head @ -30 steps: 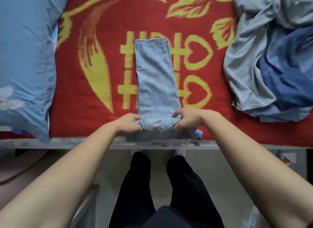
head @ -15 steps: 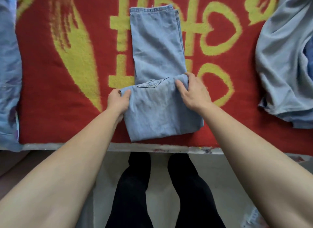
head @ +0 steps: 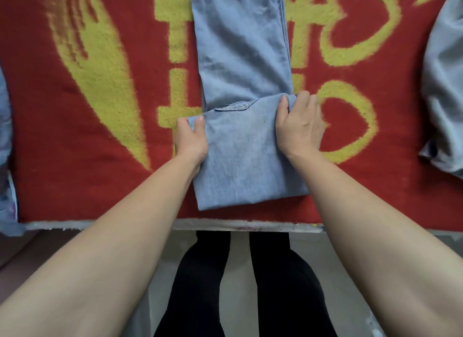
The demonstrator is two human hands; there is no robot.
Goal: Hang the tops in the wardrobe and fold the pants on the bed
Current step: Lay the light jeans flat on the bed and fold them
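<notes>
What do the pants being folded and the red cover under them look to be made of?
The pants look like light blue denim: faded wash, stitched pocket edge. The cover looks like a fuzzy plush blanket, maybe fleece or wool; its yellow pattern has soft, blurred edges.

Home bedroom: bed (head: pixel 225 224) under a red-and-yellow blanket (head: pixel 75 136), loose clothes (head: pixel 443 86) and jeans (head: pixel 245 61) on top.
</notes>
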